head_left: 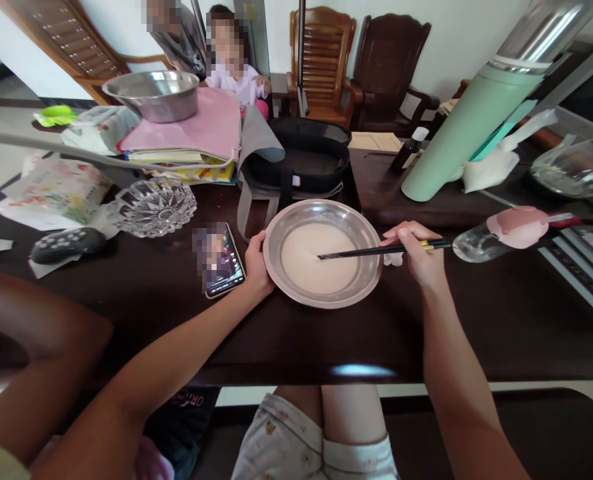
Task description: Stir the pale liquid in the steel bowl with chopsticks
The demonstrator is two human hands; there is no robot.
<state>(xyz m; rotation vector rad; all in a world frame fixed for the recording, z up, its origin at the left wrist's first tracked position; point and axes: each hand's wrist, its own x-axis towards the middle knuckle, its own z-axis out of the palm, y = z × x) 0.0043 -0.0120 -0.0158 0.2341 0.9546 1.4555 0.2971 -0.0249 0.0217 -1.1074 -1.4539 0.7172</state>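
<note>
Two hands of ours are at work over the dark table (376, 343): our left hand (259, 267) grips the near-left side of a metal bowl (322, 301), thumb up by the rim and the other fingers mostly hidden from us, while our right hand (423, 257) has its fingers closed around a pair of black chopsticks (356, 253). We see the bowl in the middle, in front of us, with a pale, milky liquid (316, 277) inside; we cannot tell whether its base sits flat. The chopsticks slant in over the right rim, and their tips reach the liquid near its centre. Just under our right hand lies a crumpled bit of paper (393, 259). Beside our left wrist we have a phone (220, 257), its screen lit, and past it a cut-glass dish (163, 210). Just behind the bowl is an open black bag (311, 153); left of that, a second bowl (176, 103) rests on a pink folder (211, 130) atop a stack. To our right we see a tall green flask (476, 127), a small dark bottle (409, 150) with a white cap, and a clear bottle (481, 241) with a pink top. Another person's bent arm (66, 327) shows at the left edge.
</note>
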